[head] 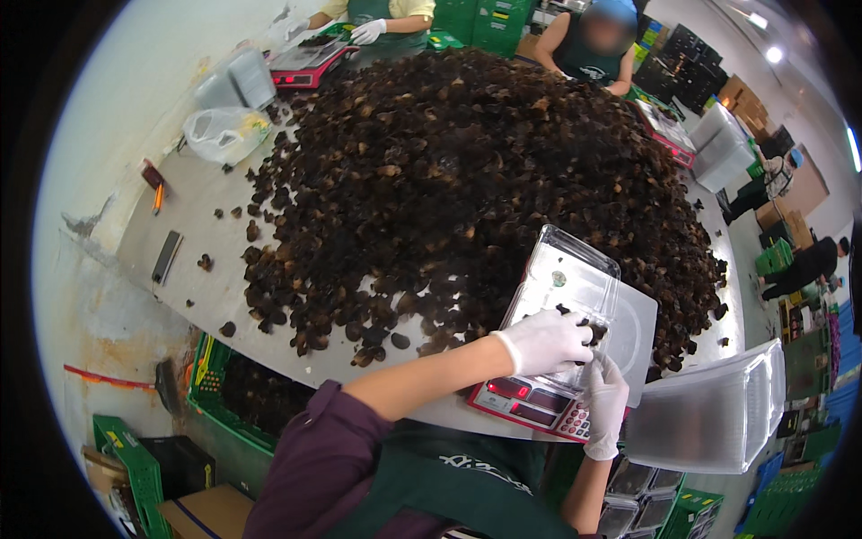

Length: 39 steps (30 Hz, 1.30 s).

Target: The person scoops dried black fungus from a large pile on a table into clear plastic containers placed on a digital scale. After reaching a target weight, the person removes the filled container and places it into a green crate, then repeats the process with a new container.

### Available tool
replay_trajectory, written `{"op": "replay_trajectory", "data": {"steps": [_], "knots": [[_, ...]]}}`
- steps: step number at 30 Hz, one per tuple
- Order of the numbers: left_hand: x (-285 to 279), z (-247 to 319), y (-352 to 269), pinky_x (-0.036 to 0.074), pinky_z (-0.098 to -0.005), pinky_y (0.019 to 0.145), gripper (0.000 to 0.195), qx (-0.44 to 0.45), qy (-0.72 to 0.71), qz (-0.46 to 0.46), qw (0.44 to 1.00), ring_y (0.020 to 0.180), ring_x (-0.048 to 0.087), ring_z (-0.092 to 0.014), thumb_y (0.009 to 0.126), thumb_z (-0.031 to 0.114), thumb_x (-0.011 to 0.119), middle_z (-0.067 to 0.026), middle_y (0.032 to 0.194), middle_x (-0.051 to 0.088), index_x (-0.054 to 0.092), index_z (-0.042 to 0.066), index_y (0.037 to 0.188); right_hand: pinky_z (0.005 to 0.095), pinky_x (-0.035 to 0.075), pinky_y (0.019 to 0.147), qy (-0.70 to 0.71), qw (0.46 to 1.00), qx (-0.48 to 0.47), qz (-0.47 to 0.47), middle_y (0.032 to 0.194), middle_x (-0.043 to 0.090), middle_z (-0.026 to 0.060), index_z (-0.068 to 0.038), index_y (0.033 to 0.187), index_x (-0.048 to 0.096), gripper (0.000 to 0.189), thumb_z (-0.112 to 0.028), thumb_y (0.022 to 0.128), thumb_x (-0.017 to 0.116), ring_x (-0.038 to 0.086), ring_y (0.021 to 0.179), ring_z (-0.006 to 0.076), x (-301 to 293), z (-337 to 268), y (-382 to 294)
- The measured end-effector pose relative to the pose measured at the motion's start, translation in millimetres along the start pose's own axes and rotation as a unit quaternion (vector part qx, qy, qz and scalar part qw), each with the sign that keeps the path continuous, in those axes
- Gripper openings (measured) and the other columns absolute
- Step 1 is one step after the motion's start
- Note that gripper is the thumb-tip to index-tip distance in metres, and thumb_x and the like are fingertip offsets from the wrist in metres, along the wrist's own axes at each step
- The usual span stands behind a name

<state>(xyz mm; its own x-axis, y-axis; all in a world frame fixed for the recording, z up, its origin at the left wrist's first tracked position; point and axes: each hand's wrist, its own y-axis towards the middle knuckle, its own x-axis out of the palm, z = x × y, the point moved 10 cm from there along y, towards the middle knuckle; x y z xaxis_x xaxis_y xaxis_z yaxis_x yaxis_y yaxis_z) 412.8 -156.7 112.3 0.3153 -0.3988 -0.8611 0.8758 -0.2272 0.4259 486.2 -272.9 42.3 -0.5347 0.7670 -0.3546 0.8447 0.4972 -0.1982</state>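
Observation:
A clear plastic clamshell box (580, 252) lies with its lid raised on the metal pan of a red digital scale (522, 397) at the table's near edge. My left hand (547, 342), in a white glove, holds some dark fungus pieces (594, 331) over the box, its fingers bent around them. My right hand (606, 397), gloved too, pinches the near right edge of the box, above the scale's keys. Beyond both hands rises a large heap of dark brown fungus pieces, seemingly wood ear (465, 175).
A stack of clear boxes (700, 411) stands right of the scale. Left on the table (215, 269) are a plastic bag (225, 135), an orange cutter (158, 199) and a grey bar (167, 258). Two co-workers (592, 47) with scales are behind the heap. A green crate (202, 391) sits below left.

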Motion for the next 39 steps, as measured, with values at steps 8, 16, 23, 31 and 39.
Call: {"op": "replay_trajectory", "data": {"steps": [8, 16, 23, 31, 39], "knots": [[-76, -53, -58, 0.046, -0.0413, 0.096, 0.029, -0.097, -0.110, 0.140, 0.979, 0.112, 0.058, -0.032, 0.079, 0.024, 0.073, -0.0124, 0.119, 0.064, 0.071, 0.009, 0.104, 0.0240, 0.039, 0.051, -0.017, 0.998, -0.022, 0.062, 0.072, 0.060, 0.0006, -0.001, 0.123, 0.062, 0.031, -0.020, 0.099, 0.057, 0.047, 0.056, 0.0063, -18, 4, 10], [8, -164, -206, 0.026, -0.0609, 0.109, 0.065, -0.418, 0.185, 0.000, 0.889, 0.133, 0.036, -0.044, 0.077, 0.059, 0.067, -0.0135, 0.147, 0.042, 0.054, 0.035, 0.136, 0.0190, 0.042, 0.052, -0.043, 0.993, -0.060, 0.094, 0.094, 0.066, 0.0018, 0.002, 0.120, 0.062, 0.031, -0.020, 0.101, 0.054, 0.053, 0.068, 0.0027, -25, 0, 2], [1, -165, -219, 0.052, -0.0399, 0.076, 0.032, -0.333, 0.242, 0.087, 0.907, 0.094, 0.056, -0.030, 0.077, 0.025, 0.072, -0.0075, 0.115, 0.057, 0.065, 0.017, 0.106, 0.0317, 0.043, 0.058, -0.153, 0.976, -0.116, 0.108, 0.064, 0.051, 0.0078, -0.003, 0.116, 0.063, 0.027, -0.022, 0.098, 0.057, 0.049, 0.058, 0.0141, -33, -12, -5], [-70, -169, -172, 0.051, -0.0291, 0.080, 0.020, -0.406, -0.182, 0.257, 0.858, 0.091, 0.064, -0.014, 0.081, 0.012, 0.075, -0.0050, 0.097, 0.066, 0.070, 0.001, 0.097, 0.0334, 0.044, 0.059, -0.137, 0.983, -0.075, 0.092, 0.066, 0.053, 0.0095, -0.004, 0.118, 0.063, 0.029, -0.023, 0.097, 0.058, 0.052, 0.058, 0.0174, -36, -4, -6], [-2, -6, 10, 0.047, -0.0409, 0.094, 0.037, 0.029, 0.001, -0.014, 0.999, 0.114, 0.056, -0.029, 0.074, 0.031, 0.077, -0.0092, 0.128, 0.056, 0.069, 0.014, 0.106, 0.0443, 0.051, 0.072, -0.253, 0.916, -0.283, 0.128, 0.091, 0.066, 0.0233, -0.007, 0.129, 0.057, 0.038, -0.019, 0.093, 0.062, 0.067, 0.079, 0.0375, -11, -55, -7]]}}
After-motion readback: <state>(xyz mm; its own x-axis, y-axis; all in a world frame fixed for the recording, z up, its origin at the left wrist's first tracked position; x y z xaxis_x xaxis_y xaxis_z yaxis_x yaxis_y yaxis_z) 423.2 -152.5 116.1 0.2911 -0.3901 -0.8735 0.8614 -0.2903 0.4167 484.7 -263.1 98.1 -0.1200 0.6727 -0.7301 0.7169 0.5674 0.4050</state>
